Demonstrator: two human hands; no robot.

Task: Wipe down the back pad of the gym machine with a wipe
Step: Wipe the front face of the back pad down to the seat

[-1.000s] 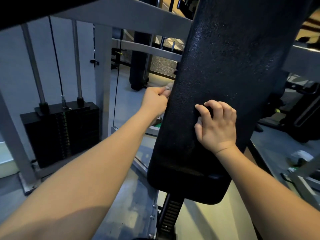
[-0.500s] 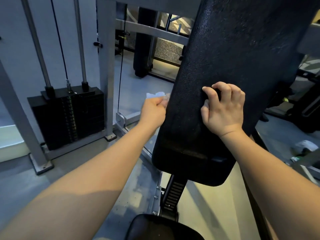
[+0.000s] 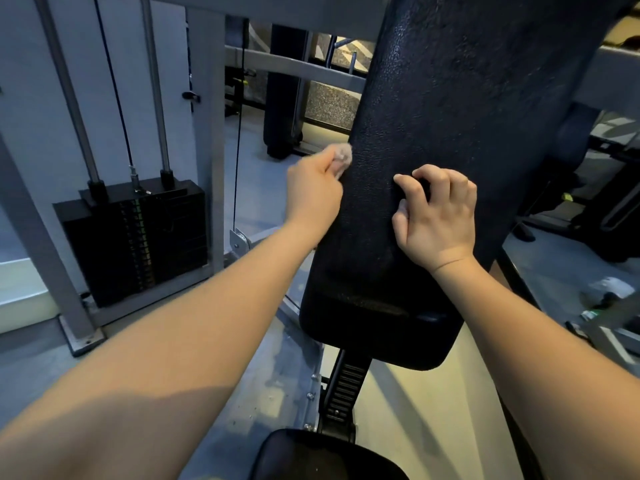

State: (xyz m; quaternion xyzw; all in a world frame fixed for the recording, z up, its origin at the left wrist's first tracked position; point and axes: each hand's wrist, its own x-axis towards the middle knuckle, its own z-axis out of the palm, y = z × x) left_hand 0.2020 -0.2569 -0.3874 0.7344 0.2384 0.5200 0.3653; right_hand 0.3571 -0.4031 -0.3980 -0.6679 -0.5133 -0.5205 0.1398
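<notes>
The tall black textured back pad point(image 3: 450, 109) of the gym machine fills the upper right and tilts slightly to the right. My left hand point(image 3: 313, 192) is closed around a small crumpled pale wipe point(image 3: 343, 157), which is pressed against the pad's left edge. My right hand point(image 3: 438, 216) rests on the front face of the pad, fingers curled and fingertips touching the surface, holding nothing.
A black weight stack point(image 3: 138, 237) with guide rods and a cable stands at left inside a grey frame point(image 3: 207, 133). The black seat point(image 3: 325, 455) and its notched adjuster post point(image 3: 343, 386) lie below the pad. Other equipment sits on the floor at right.
My left hand with the wipe has slid a little upward along the pad's left edge. The right hand has stayed on the pad's face. The view has tipped downward.
</notes>
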